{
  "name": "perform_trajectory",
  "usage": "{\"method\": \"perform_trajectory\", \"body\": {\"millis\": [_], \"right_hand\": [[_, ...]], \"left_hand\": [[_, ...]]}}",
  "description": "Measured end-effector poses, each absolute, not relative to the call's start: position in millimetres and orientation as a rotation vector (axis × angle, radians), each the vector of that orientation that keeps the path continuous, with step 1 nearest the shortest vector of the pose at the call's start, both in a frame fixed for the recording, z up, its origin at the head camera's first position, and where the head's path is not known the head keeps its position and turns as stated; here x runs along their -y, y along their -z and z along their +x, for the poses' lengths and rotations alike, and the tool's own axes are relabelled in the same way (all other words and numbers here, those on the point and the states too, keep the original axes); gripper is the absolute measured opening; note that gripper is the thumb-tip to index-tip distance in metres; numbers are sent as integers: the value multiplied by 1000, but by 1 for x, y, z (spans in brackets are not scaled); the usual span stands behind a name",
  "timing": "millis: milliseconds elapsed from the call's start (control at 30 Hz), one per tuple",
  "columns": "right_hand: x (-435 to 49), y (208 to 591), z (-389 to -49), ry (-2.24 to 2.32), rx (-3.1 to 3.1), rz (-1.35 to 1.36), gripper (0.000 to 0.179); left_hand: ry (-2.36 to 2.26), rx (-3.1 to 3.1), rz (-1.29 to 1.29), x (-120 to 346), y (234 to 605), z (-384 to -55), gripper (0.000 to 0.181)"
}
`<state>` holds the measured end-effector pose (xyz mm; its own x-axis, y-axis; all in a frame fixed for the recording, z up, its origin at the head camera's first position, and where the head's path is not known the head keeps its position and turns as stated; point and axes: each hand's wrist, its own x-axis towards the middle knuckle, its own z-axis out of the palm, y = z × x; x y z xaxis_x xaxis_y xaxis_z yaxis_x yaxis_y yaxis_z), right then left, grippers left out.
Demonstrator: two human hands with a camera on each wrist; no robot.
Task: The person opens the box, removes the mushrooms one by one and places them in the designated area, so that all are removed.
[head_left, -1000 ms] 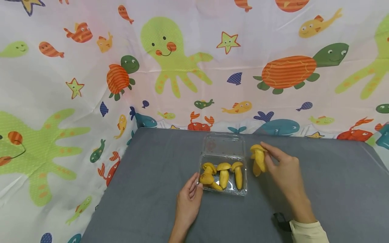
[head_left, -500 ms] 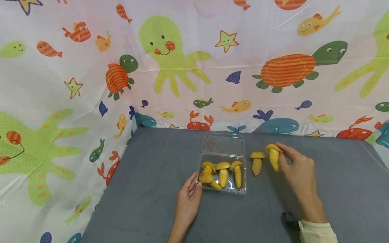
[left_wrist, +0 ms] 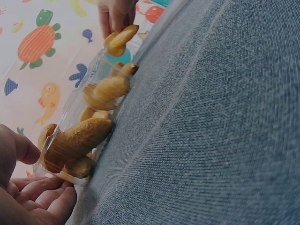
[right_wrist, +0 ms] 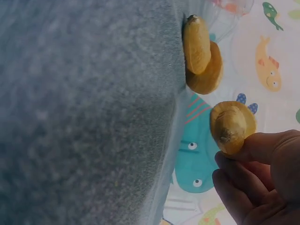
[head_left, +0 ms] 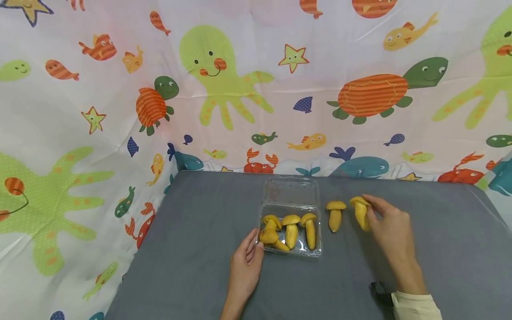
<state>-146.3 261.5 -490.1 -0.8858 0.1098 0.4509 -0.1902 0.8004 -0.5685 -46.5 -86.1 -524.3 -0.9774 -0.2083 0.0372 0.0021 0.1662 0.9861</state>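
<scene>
My right hand (head_left: 394, 238) pinches a yellow mushroom (head_left: 361, 215) between thumb and fingertips, its cap upward. In the right wrist view that mushroom (right_wrist: 229, 124) appears stem-end on, held near its cap. Just left of it, a second mushroom (head_left: 335, 218) lies on the cloth. Further left is a clear plastic clamshell box (head_left: 294, 252) with its lid (head_left: 291, 191) folded back. Several mushrooms (head_left: 291, 231) lie inside, some overlapping at the left end. With thumb and fingers, my left hand (head_left: 245, 266) holds the box at its near left corner.
A grey cloth (head_left: 192, 249) covers the table. Behind and to the left hangs a white curtain (head_left: 240, 13) printed with sea animals, meeting the table's far edge just beyond the open lid.
My right hand has moved right, carrying its mushroom away from the one on the cloth, which it partly covered before. My left hand keeps its hold on the box. The head view has shifted slightly.
</scene>
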Motion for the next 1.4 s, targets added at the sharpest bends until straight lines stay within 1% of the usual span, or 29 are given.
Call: {"method": "perform_trajectory", "body": {"millis": [200, 500, 1100, 1400], "right_hand": [[-263, 496, -149, -831, 2528, 68, 34], [-263, 495, -151, -805, 2614, 56, 31], [-268, 499, -153, -790, 2747, 77, 31], [-271, 500, -150, -781, 2781, 76, 35]], "left_hand": [[1903, 2276, 193, 87, 525, -46, 49], [1911, 2283, 200, 88, 526, -46, 49], [1910, 2304, 221, 89, 525, -44, 51], [1920, 2293, 197, 89, 526, -46, 50]]}}
